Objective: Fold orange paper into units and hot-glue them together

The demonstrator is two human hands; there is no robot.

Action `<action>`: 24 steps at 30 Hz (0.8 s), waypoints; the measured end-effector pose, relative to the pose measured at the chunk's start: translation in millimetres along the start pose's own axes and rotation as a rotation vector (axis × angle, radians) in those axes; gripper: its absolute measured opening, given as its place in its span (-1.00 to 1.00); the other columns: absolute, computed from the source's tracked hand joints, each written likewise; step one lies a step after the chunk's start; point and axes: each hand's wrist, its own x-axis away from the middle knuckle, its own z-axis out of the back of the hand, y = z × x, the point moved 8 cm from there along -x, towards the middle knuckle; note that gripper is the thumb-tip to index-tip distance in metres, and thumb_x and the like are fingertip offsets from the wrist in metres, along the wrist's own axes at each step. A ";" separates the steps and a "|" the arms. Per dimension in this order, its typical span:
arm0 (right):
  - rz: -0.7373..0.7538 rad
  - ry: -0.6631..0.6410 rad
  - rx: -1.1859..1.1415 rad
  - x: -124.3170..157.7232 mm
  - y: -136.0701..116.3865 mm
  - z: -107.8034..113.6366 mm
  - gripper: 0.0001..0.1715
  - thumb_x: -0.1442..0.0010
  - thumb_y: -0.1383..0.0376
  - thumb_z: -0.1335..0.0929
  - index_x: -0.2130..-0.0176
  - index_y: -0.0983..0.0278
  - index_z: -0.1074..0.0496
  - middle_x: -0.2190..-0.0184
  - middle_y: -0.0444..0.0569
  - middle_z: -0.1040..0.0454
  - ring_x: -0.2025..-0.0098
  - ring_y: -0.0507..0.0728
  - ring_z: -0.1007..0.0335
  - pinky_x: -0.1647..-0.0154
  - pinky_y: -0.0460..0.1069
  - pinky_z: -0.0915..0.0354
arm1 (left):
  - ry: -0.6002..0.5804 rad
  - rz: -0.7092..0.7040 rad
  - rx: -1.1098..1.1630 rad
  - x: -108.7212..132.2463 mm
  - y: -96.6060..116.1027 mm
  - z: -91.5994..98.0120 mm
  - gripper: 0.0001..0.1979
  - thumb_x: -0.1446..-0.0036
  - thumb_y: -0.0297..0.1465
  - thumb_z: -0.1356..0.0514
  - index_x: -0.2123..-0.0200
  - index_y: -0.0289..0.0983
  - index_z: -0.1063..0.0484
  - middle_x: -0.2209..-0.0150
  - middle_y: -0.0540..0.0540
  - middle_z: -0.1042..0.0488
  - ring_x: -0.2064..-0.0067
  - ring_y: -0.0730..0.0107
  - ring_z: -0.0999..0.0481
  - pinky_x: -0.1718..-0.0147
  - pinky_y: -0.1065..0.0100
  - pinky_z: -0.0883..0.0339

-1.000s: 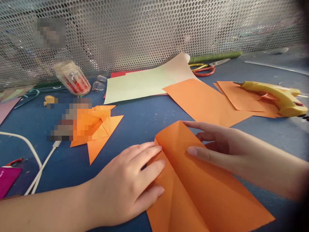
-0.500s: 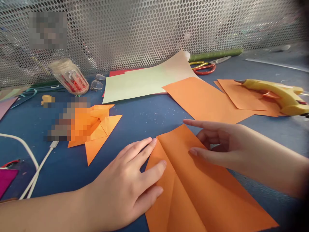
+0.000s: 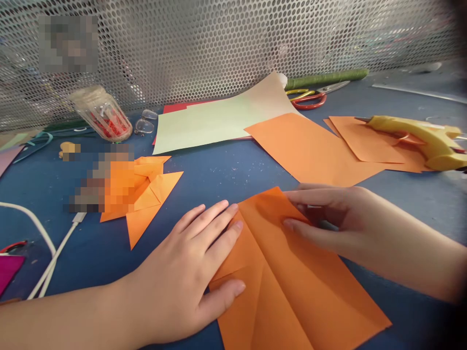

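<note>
A creased sheet of orange paper [image 3: 280, 272] lies before me on the blue table, with fold lines running down its length. My left hand [image 3: 204, 257] rests over its left edge, fingers extended and the thumb apart. At the right edge, my right hand [image 3: 328, 218] pinches the sheet, thumb on top and the other fingers partly hidden behind it. A folded orange paper piece [image 3: 153, 194] with pointed corners lies beyond my left hand, its left part blurred out.
At the right, a yellow glue gun [image 3: 416, 136] lies on orange sheets [image 3: 314, 150]. Behind are pale green paper [image 3: 204, 124], scissors [image 3: 310, 99], a green rod [image 3: 328, 78] and a tilted jar [image 3: 105, 116], before a perforated metal screen [image 3: 219, 43]. A white cable [image 3: 51, 262] crosses the left side.
My right hand's fingers have moved behind the paper's right edge and closed on it, and the lower right corner has shifted inward. My left fingers have straightened.
</note>
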 end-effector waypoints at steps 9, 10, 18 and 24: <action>0.661 -0.086 0.324 13.4 -41.8 -10.5 -0.46 -0.64 0.45 -0.20 -0.42 0.28 -0.50 -0.40 0.17 -0.58 -0.52 0.20 -0.41 -0.51 0.12 -0.43 | -0.030 0.007 0.031 -0.4 -5.0 -1.5 -0.42 -0.60 -0.23 -0.14 -0.54 -0.34 -0.28 -0.60 -0.34 -0.30 -0.62 -0.10 -0.26 -0.53 -0.21 -0.28; 0.694 -0.135 0.329 13.5 -42.3 -11.5 -0.44 -0.62 0.48 -0.20 -0.44 0.30 -0.47 -0.42 0.17 -0.56 -0.55 0.20 -0.35 -0.54 0.12 -0.39 | -0.029 0.011 0.033 -0.2 -5.4 -1.7 -0.42 -0.59 -0.24 -0.15 -0.53 -0.33 -0.29 -0.60 -0.35 -0.30 -0.61 -0.12 -0.27 -0.52 -0.22 -0.29; 0.780 -0.225 0.394 10.5 -51.4 -10.2 -0.44 -0.62 0.49 -0.19 -0.41 0.34 -0.51 -0.36 0.15 -0.60 -0.50 0.17 -0.40 -0.56 0.10 -0.29 | -0.022 -0.013 0.042 -1.4 -4.3 -1.2 -0.49 -0.65 -0.26 -0.02 -0.50 -0.34 -0.28 -0.57 -0.29 -0.35 -0.58 0.01 -0.32 -0.51 -0.09 -0.28; 0.803 -0.167 0.408 11.5 -57.8 -11.8 -0.49 -0.59 0.50 -0.19 -0.30 0.48 -0.56 -0.29 0.25 -0.65 -0.44 0.18 -0.49 -0.53 0.07 -0.30 | -0.032 -0.013 0.046 -2.1 -5.8 -1.9 -0.50 -0.65 -0.25 -0.02 -0.48 -0.32 -0.31 -0.60 -0.28 -0.30 -0.55 -0.03 -0.34 -0.47 -0.09 -0.26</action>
